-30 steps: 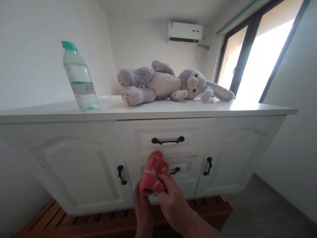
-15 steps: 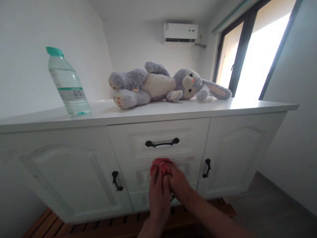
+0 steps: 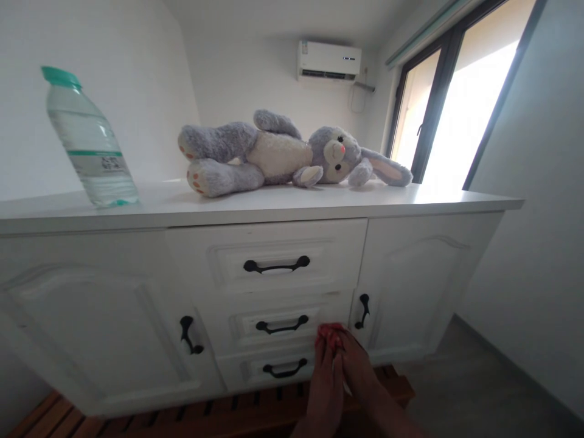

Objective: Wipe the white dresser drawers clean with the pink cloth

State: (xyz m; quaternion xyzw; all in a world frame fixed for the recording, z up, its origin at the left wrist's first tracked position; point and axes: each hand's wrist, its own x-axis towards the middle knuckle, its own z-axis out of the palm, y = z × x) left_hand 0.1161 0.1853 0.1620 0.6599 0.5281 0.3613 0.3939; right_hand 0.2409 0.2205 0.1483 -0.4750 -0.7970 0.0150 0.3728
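A crumpled red cloth (image 3: 330,333) is pressed against the front of the white cabinet (image 3: 255,214), near the right side of the middle drawer. My left hand (image 3: 325,377) has its fingers closed on the cloth from below. Beside it on the right, my right hand (image 3: 356,359) also grips the cloth, the two hands touching. The middle drawer's black handle (image 3: 281,325) is just left of the hands, and the lower handle (image 3: 285,368) sits below it.
On the cabinet top lie a grey plush rabbit (image 3: 278,157) and, at the left, an upright water bottle (image 3: 93,152). Black door handles (image 3: 363,311) flank the drawers. A slatted wooden bench (image 3: 219,415) runs below the cabinet.
Both hands and the red cloth have moved right and down, uncovering the middle and lower drawer handles. The view has shifted, so the cabinet and bottle appear further left.
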